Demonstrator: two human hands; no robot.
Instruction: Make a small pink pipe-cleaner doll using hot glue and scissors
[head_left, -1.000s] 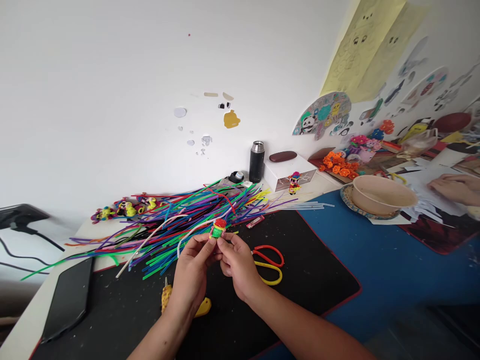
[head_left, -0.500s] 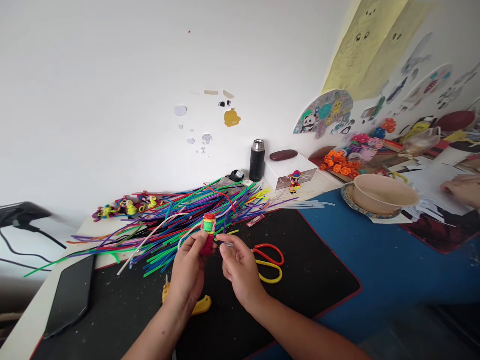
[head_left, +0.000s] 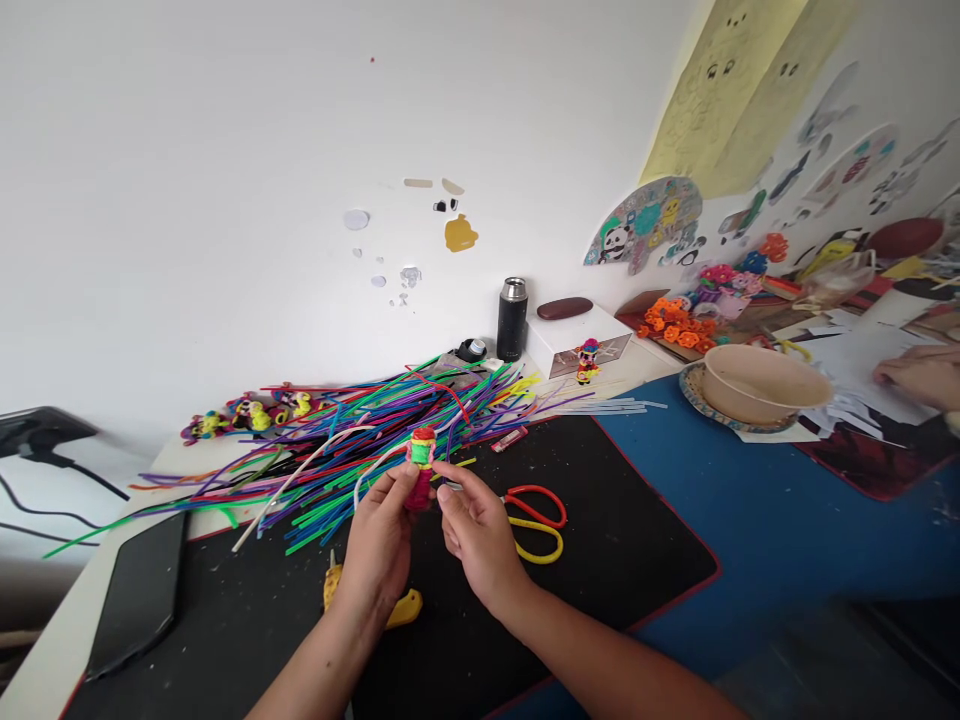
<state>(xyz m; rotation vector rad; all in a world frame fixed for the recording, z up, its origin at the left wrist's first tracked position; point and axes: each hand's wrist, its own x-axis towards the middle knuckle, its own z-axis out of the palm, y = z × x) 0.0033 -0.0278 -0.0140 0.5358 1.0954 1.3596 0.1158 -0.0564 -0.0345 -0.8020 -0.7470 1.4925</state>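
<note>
A small figure [head_left: 422,455] of wound pipe cleaners, with red, yellow, green and magenta parts, stands upright between the thumb and fingers of my left hand [head_left: 379,535]. My right hand [head_left: 480,530] is beside it, its index fingertip touching the figure's right side and its thumb bent below; whether it pinches a thin strand is too small to tell. Scissors with red and yellow handles [head_left: 537,541] lie just right of my right hand. A yellow tool [head_left: 405,608] is partly hidden under my left wrist. Behind my hands spreads a heap of coloured pipe cleaners [head_left: 360,440].
On the left lies a dark phone [head_left: 139,600]. At the back stand a black bottle [head_left: 512,325], a white box [head_left: 570,338] and a finished figure [head_left: 588,362]. A bowl [head_left: 765,380] sits right, near another person's hand [head_left: 919,376].
The view has shifted slightly. The figure sits a little further right between my fingers, and my right index finger reaches closer against it. The other person's hand has moved slightly.
</note>
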